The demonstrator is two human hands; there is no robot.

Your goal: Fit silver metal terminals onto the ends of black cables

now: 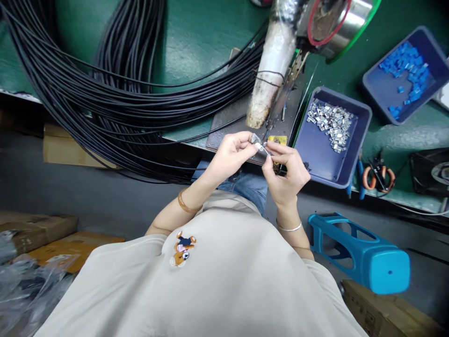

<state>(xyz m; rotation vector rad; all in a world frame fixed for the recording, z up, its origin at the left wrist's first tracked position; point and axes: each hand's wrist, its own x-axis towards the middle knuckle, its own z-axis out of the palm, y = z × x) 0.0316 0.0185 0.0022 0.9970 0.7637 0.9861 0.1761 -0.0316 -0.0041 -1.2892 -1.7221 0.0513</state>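
Observation:
My left hand (229, 154) is closed in a pinch on a small grey metal piece (255, 139) at the front edge of the green bench (196, 37). My right hand (286, 171) is also pinched shut, its fingertips holding a thin silvery part (264, 149) that touches the grey piece. Both hands meet just in front of a dark mat (231, 124) and below a tape-wrapped machine arm (270, 70). What the thin part is stays too small to tell.
A big coil of black cables (115, 93) covers the bench's left half. A blue tray of several metal clips (331, 124) sits to the right, another tray of blue parts (407, 70) beyond. Orange-handled pliers (377, 175), a blue stool (361, 255), cardboard boxes (63, 145).

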